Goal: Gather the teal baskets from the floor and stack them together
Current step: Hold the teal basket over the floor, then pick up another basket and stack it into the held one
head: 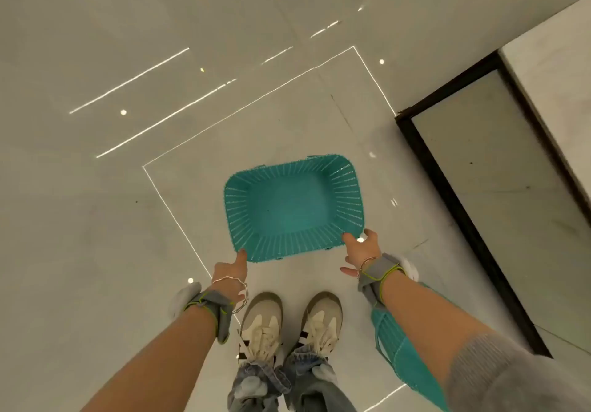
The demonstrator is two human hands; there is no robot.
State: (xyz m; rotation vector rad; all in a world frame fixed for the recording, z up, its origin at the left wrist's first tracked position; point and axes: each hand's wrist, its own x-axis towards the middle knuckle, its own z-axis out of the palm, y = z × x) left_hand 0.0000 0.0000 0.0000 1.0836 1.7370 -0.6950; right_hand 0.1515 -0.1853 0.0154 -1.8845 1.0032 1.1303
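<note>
A teal slatted basket (292, 207) sits open side up in the middle of the view, above the glossy floor in front of my shoes. My left hand (232, 272) is at its near left corner, thumb on the rim and fingers hidden beneath. My right hand (361, 250) pinches the near right corner, thumb on the rim and the other fingers spread. A second teal basket (403, 352) lies lower right, partly hidden behind my right forearm.
The pale tiled floor (128, 219) reflects ceiling lights. A dark-framed glass panel (499, 194) and a white wall (556, 69) close off the right side. My two sneakers (289, 322) stand just below the basket.
</note>
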